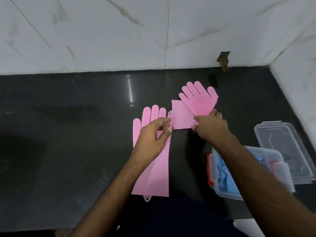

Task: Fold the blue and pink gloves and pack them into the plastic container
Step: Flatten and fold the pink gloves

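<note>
Two pink gloves [184,113] on black counter [68,134], marble-tiled wall [102,31].

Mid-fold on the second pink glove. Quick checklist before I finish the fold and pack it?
1. Right hand pins folded pink glove: ok.
2. Left hand free to help: ok; it hovers over the flat pink glove, whether touching cannot tell.
3. Flat glove folded: not ok.
4. Plastic container open, lid off: ok.
5. Blue gloves packed: ok.
6. Room left inside: cannot tell.
</note>
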Tool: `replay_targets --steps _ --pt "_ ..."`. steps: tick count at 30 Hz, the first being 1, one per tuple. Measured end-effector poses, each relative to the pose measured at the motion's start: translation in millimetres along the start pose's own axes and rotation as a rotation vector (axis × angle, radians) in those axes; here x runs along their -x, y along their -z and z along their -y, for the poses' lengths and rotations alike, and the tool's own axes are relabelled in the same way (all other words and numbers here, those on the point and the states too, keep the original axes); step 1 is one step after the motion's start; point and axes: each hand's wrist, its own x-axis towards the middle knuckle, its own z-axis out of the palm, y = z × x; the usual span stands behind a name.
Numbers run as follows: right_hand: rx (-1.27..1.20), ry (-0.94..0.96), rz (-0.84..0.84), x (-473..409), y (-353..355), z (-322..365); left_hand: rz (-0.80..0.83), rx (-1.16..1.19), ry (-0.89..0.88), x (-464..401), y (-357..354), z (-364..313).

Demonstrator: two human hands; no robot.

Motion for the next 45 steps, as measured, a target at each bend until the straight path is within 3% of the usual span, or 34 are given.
replay_targets --steps 3,8,10,14,17,19,22,25,28,32,35,40,44,45 --pt "-0.025 0.042 0.088 -12 -5 -9 -0.021 0.008 0.065 -2 -14 -6" --pt "-0.133 0.121 0.004 -13 -5 -14 -0.046 0.012 0.146 10 -36 -17" --pt "-0.232 0.167 -0.122 -8 3 -21 -0.070 0.028 0.162 14 -41 -19" --pt "-0.619 0.300 -0.563 14 31 -36 -0.108 0.135 0.179 17 -37 -20" --pt "-0.975 0.356 -0.677 41 54 -35 -0.119 0.216 0.150 15 -29 -22" --pt "-1.307 0.409 -0.630 67 63 -27 -0.091 0.295 0.159 15 -22 -22" --pt "-1.751 0.542 -0.424 106 58 -5 0.019 0.447 0.210 23 -7 -17" --pt "-1.875 0.588 -0.247 130 38 23 0.168 0.814 0.274 32 5 -8" --pt "-1.873 0.460 -0.217 150 12 54 0.334 1.122 0.279 48 22 0" --pt "-1.983 0.276 -0.023 167 -8 75 0.336 1.364 0.376 60 42 19" --pt "-1.920 0.247 0.056 173 -21 78 0.258 1.298 0.392 66 55 14" --pt "-1.792 0.256 0.160 177 -33 83 0.030 0.890 0.202 66 59 12" --pt "-1.624 0.235 0.164 171 -33 82 -0.157 0.975 0.489 65 57 13" --pt "-1.618 0.250 0.176 171 -32 82 -0.126 1.055 0.594 64 57 14"
